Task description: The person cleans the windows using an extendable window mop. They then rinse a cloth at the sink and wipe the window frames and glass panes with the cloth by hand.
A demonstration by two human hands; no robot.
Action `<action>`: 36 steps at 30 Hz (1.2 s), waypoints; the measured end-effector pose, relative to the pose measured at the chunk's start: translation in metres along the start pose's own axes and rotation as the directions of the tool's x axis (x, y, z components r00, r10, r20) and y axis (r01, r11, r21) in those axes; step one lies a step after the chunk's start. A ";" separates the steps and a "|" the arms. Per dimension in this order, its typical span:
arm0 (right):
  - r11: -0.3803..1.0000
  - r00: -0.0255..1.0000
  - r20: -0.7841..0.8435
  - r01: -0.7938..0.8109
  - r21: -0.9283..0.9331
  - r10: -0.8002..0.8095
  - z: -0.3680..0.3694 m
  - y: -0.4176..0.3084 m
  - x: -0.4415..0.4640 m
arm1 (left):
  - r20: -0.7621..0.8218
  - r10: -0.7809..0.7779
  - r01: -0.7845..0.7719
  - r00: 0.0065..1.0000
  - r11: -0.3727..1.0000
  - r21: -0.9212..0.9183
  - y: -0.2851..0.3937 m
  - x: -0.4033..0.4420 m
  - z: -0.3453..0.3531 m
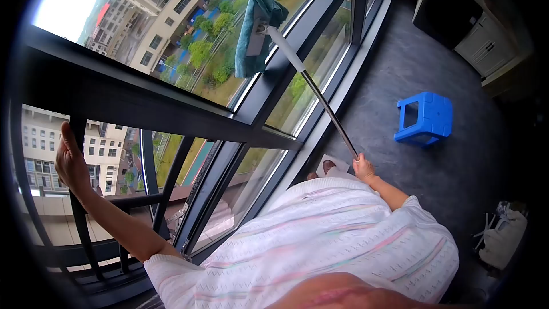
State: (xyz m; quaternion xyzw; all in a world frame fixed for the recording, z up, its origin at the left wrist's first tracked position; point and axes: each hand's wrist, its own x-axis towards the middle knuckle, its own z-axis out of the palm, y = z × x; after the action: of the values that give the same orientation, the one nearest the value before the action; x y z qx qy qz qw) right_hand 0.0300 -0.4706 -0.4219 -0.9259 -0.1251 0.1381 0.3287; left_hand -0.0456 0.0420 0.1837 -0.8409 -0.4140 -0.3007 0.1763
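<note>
My right hand (362, 167) is closed round the lower end of a flat mop's metal pole (327, 106), close to my waist. The pole runs up and away to the mop head (251, 37), covered by a teal cloth pad. That head is raised in front of the window glass (200, 51); whether it touches the pane I cannot tell. Out to the left, my left arm is stretched toward the open window section. There my left hand (73, 163) grips a dark metal bar (86, 229), its thumb pointing up and its other fingers partly hidden.
A blue plastic stool (426, 119) stands on the dark grey floor (377, 74) to the right. A pale cabinet (486, 51) is at the far right. Lower right, a whitish bundled item (503, 237) sits in shadow. Dark window frames (143, 94) line the left side; buildings and greenery show outside.
</note>
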 end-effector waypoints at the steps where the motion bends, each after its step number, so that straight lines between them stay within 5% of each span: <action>1: 1.000 1.000 0.002 0.002 0.021 -0.003 0.000 0.001 0.002 | -0.042 0.010 -0.011 0.999 1.000 -0.028 -0.001 -0.002 0.004; 3: 0.998 1.000 0.001 0.007 0.058 -0.007 -0.003 0.000 0.001 | -0.123 0.027 -0.037 0.992 0.996 -0.082 0.003 -0.006 0.007; 7: 0.991 0.997 -0.073 0.034 0.127 -0.025 -0.018 -0.019 -0.001 | 0.017 0.035 -0.035 0.999 0.999 -0.040 0.006 -0.005 -0.003; 10: 0.967 0.995 -0.090 -0.014 0.256 0.038 -0.042 -0.062 0.011 | -0.087 0.036 -0.047 0.996 0.990 -0.131 0.017 -0.013 0.000; 15: 0.884 0.979 -0.172 -0.017 0.468 0.110 -0.099 -0.119 0.112 | -0.071 0.050 -0.057 0.996 0.993 -0.102 0.015 -0.012 -0.003; 16: 0.837 0.957 -0.284 0.106 0.537 0.061 -0.113 -0.125 0.145 | -0.081 0.047 -0.057 0.996 0.990 -0.126 0.021 -0.016 -0.004; 18: 0.736 0.984 -0.127 -0.007 0.677 0.125 -0.183 -0.157 0.201 | -0.092 0.066 -0.075 0.994 0.992 -0.103 0.019 -0.015 -0.003; 23: 0.585 0.983 -0.037 -0.076 0.808 0.179 -0.312 -0.200 0.316 | -0.130 0.079 -0.084 0.988 0.996 -0.030 0.020 -0.016 -0.003; 26: 0.531 0.982 0.060 -0.147 0.835 0.176 -0.311 -0.198 0.335 | -0.127 0.066 -0.068 0.990 0.998 -0.012 0.011 -0.013 0.001; 29: 0.609 0.996 -0.049 -0.010 0.793 0.080 -0.228 -0.182 0.267 | -0.174 0.090 -0.100 0.981 0.994 -0.052 0.026 -0.017 -0.002; 31: 0.627 0.991 0.053 -0.120 0.770 0.124 -0.156 -0.160 0.209 | -0.129 0.104 -0.114 0.986 0.991 -0.076 0.028 -0.018 -0.009; 32: 0.588 0.978 0.111 -0.194 0.785 0.175 -0.136 -0.162 0.171 | -0.233 0.121 -0.148 0.965 0.984 -0.100 0.029 -0.018 -0.003; 36: 0.521 0.962 0.185 -0.264 0.812 0.198 -0.134 -0.168 0.150 | -0.307 0.126 -0.165 0.943 0.981 -0.104 0.031 -0.018 0.000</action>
State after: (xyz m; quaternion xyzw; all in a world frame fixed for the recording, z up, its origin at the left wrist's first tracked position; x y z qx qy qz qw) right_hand 0.1916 -0.3727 -0.2399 -0.6638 0.0672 0.2550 0.6999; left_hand -0.0292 0.0128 0.1705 -0.8236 -0.2991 -0.4365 0.2043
